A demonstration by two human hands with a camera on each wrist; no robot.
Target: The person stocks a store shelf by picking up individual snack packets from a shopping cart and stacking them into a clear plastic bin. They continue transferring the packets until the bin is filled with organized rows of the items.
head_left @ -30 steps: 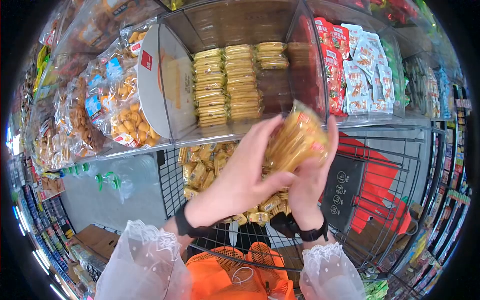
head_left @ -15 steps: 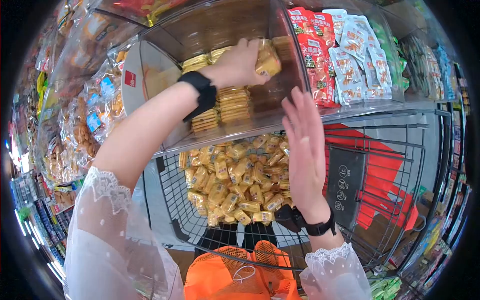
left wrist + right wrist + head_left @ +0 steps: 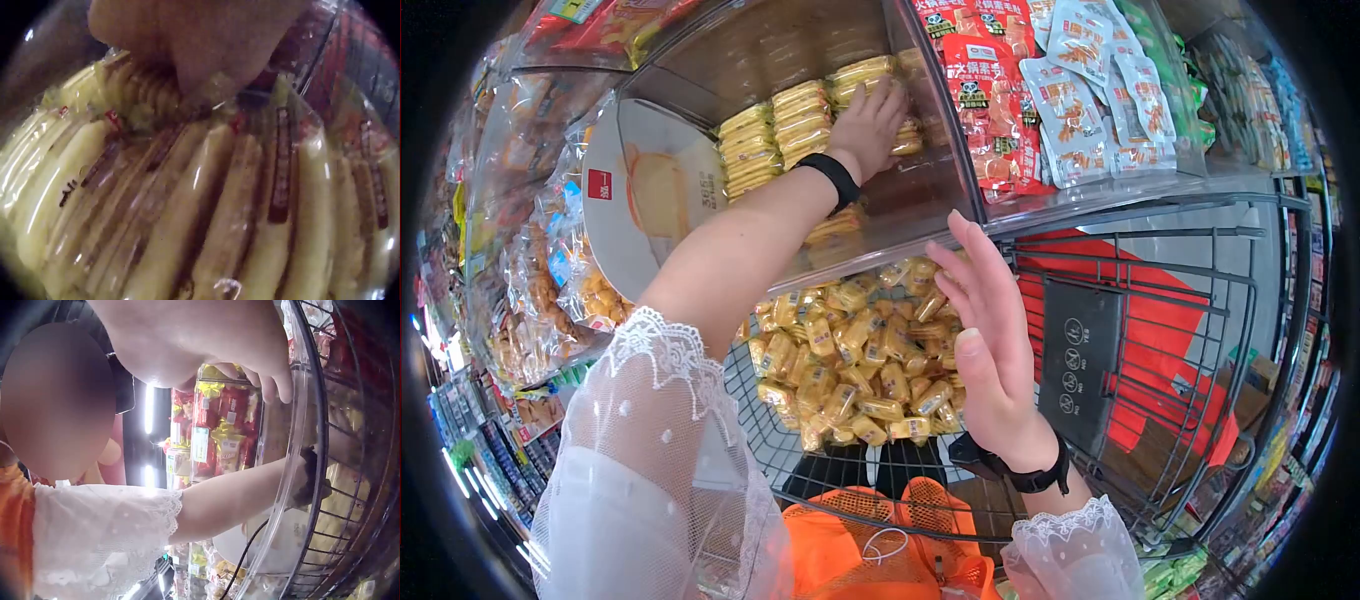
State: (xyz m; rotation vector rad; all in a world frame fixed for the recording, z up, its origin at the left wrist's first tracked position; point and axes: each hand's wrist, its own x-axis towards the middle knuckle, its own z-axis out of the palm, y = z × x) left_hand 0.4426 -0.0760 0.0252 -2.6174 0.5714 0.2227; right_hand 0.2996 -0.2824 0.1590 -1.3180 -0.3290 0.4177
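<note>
My left hand (image 3: 872,126) reaches into a clear bin and lies over the right-hand stack of yellow biscuit packs (image 3: 865,75), its fingers extended along them. Up close in the left wrist view, wrapped biscuit packs (image 3: 212,194) stand in a row below the hand (image 3: 194,37). Two more stacks of packs (image 3: 800,108) line up to its left. My right hand (image 3: 995,350) is held open and holds nothing, just in front of the bin's front edge (image 3: 880,262). Many loose biscuit packs (image 3: 865,370) fill part of the wire shopping cart (image 3: 750,420) below.
Red snack bags (image 3: 990,110) and white snack pouches (image 3: 1065,120) fill the bin to the right. A white curved sign (image 3: 615,215) stands at the left divider, by bagged snacks (image 3: 540,290). The cart's black panel (image 3: 1080,360) and a red cloth-like sheet (image 3: 1165,310) lie right.
My two hands held a bundle of biscuit packs together; the left carried it into the bin and now lies over the right stack, the bundle released. My right hand stayed near the front edge.
</note>
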